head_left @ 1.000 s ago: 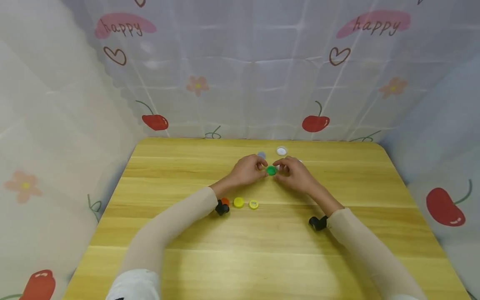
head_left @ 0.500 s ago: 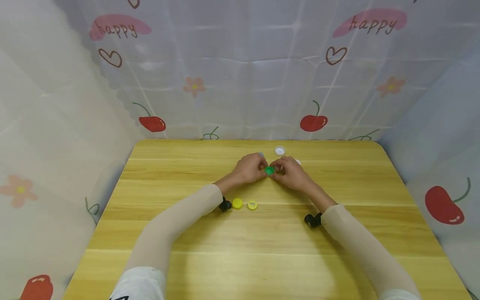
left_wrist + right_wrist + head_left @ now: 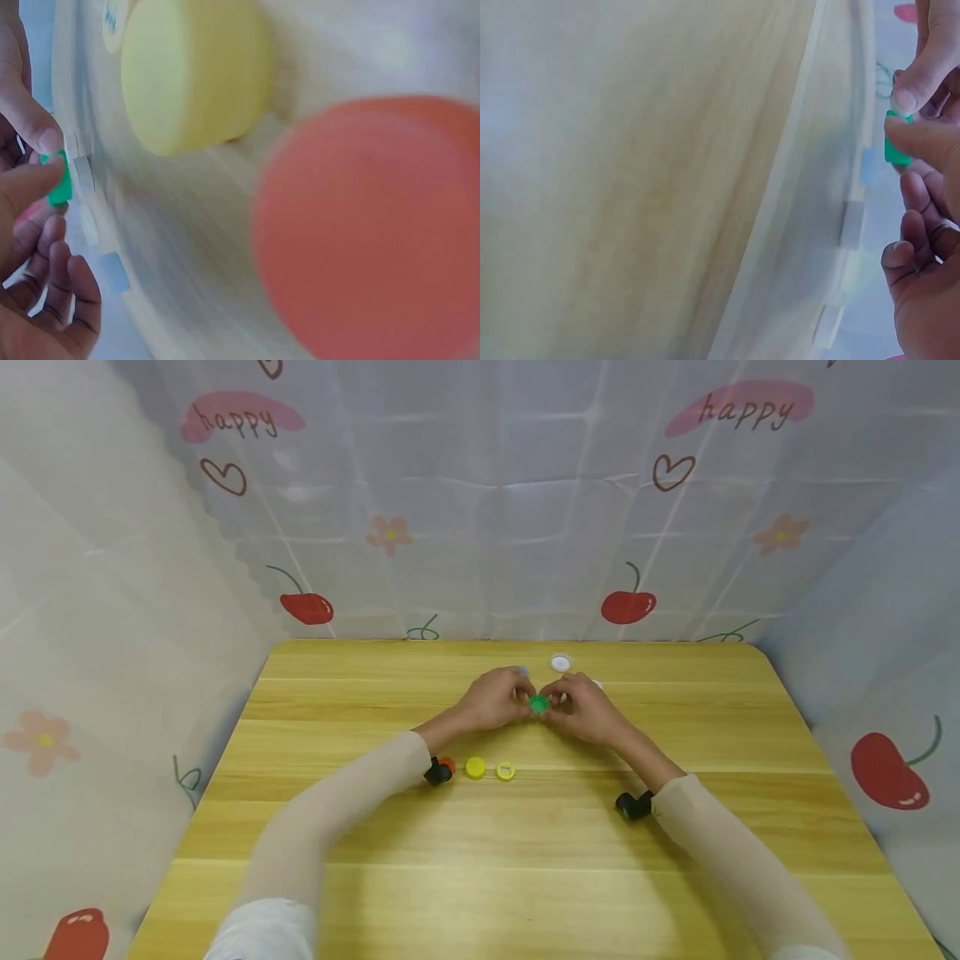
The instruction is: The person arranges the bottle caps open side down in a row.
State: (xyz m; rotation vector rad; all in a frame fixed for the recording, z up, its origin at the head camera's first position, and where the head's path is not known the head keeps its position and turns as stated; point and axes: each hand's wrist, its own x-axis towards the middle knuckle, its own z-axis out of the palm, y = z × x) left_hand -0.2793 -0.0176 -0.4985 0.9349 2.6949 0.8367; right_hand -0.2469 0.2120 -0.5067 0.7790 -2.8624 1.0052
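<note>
A pale curtain printed with cherries, hearts and the word "happy" rises behind the wooden worktop in front of you. Your sleeved arms reach across to its far half, a small black device at the right wrist and another at the left.

Your left hand and right hand meet with fingertips close together, thumbs and fingers pinching one green cap from either side.

Nearer you, out of your hands, a row lies on the worktop: a red-orange cap partly covered by the left device, a plain yellow cap and a yellow cap with a printed top. Beyond your hands lie a white cap and, partly hidden, a bluish piece and a pale piece.

As for progress, the grip on the green cap looks made and its release not yet. It seems raised off the worktop; whether it is being turned, you cannot tell.
</note>
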